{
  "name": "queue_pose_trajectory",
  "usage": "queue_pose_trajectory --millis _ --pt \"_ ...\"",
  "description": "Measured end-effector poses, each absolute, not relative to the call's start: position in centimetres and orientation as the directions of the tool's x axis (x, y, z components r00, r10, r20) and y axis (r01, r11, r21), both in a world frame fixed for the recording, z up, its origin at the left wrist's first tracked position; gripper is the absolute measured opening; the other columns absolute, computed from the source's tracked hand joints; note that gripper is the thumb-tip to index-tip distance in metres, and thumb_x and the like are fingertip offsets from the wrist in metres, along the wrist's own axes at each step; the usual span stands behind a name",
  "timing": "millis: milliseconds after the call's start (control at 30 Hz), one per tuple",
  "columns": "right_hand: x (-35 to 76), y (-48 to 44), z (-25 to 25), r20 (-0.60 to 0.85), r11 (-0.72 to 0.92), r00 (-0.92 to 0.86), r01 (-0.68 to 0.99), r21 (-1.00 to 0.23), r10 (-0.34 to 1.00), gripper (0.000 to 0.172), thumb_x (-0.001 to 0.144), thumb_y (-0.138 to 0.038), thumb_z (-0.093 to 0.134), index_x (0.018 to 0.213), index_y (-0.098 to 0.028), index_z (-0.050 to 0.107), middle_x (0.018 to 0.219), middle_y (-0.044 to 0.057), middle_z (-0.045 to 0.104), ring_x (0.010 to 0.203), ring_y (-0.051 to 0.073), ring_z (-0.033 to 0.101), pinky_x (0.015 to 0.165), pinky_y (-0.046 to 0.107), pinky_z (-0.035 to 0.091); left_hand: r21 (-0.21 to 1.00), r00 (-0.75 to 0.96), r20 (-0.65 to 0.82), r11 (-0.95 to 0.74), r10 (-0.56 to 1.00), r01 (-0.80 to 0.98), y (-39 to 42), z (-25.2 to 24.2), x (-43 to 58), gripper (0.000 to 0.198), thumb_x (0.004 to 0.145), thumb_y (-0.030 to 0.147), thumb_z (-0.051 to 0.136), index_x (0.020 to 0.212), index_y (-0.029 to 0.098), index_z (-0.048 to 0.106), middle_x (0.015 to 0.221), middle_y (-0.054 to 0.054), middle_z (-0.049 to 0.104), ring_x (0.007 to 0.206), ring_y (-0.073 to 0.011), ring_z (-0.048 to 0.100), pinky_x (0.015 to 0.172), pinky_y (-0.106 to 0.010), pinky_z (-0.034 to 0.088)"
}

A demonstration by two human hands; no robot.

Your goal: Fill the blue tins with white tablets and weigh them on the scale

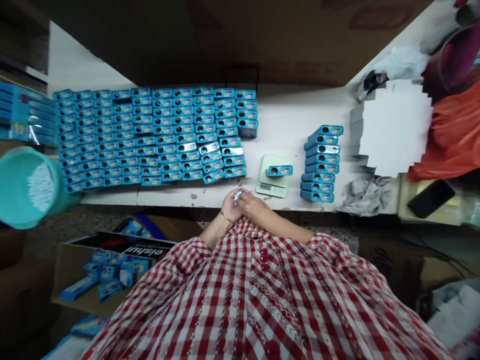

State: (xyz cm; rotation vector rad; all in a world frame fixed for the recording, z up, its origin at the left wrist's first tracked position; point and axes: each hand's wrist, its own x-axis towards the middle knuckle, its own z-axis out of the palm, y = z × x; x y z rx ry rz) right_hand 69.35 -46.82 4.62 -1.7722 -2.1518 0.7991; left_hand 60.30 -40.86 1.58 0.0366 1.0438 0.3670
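Note:
My left hand (pixel 230 206) and my right hand (pixel 250 205) meet at the table's front edge. Small white pieces (pixel 237 195) show in the cupped left palm, too small to name. The right fingers close together over that palm; what they pinch is hidden. Just right of my hands lies a pale digital scale (pixel 267 188), with one blue tin (pixel 279 171) on its platform. Similar blue tins (pixel 317 181) stand in a column further right. A large block of blue tins (pixel 165 140) in rows covers the left of the table.
A turquoise bucket (pixel 13 190) of white pieces is at far left. Below the table's left side, an open carton (pixel 63 267) holds blue packs. Stacked white card (pixel 397 127), crumpled cloth (pixel 369 195) and a phone (pixel 431 198) are at right. A large cardboard box (pixel 240 40) spans the back.

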Motion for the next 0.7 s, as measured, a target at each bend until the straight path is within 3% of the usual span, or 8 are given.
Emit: queue_pose_trajectory --millis 133,267,400,567,700 --pt "72.8 -47.8 4.4 -0.064 -0.035 -0.025 0.617 -0.786 0.998 0.018 0.077 -0.010 0.054 0.092 -0.014 0.063 0.095 0.008 0.061 0.089 0.016 0.058 0.079 0.027 0.048 0.077 0.503 -0.837 0.957 0.215 -0.280 -40.8 2.2 62.8 0.021 0.080 0.017 0.043 0.065 0.014 0.058 0.061 -0.003 0.060 0.060 -0.0114 0.060 0.071 -0.026 0.050" --pt "77.0 -48.0 4.5 -0.031 -0.124 0.194 0.491 -0.862 0.980 0.015 0.077 -0.015 0.053 0.087 -0.017 0.064 0.085 0.004 0.060 0.073 0.011 0.056 0.065 0.023 0.048 0.067 0.542 -0.802 0.938 0.253 -0.339 -40.5 2.7 65.2 0.024 0.080 0.015 0.041 0.064 0.013 0.058 0.061 -0.004 0.061 0.061 -0.0119 0.061 0.071 -0.027 0.051" --pt "80.2 -46.7 4.1 -0.014 -0.193 0.273 0.640 -0.744 0.962 0.016 0.077 -0.015 0.053 0.089 -0.016 0.064 0.085 0.005 0.059 0.073 0.013 0.055 0.068 0.025 0.046 0.084 0.548 -0.786 0.927 0.286 -0.364 -39.9 2.6 66.1 0.022 0.080 0.018 0.042 0.065 0.013 0.058 0.064 -0.006 0.063 0.071 -0.0161 0.063 0.081 -0.035 0.050" --pt "81.2 -45.1 3.7 -0.128 -0.249 0.214 0.826 -0.505 0.968 0.022 0.081 -0.014 0.049 0.098 -0.014 0.063 0.096 0.010 0.058 0.087 0.020 0.056 0.074 0.030 0.045 0.105 0.484 -0.822 0.915 0.300 -0.390 -39.9 2.5 64.6 0.022 0.081 0.019 0.043 0.064 0.014 0.057 0.063 -0.005 0.063 0.071 -0.0162 0.064 0.082 -0.037 0.050" --pt "81.5 -45.2 4.0 -0.099 -0.223 0.201 0.831 -0.510 0.975 0.022 0.081 -0.015 0.051 0.100 -0.016 0.062 0.099 0.009 0.059 0.090 0.020 0.057 0.075 0.029 0.046 0.117 0.453 -0.838 0.910 0.305 -0.397 -40.3 2.7 62.7 0.019 0.079 0.018 0.045 0.065 0.015 0.057 0.063 -0.005 0.063 0.069 -0.0157 0.064 0.079 -0.036 0.051"
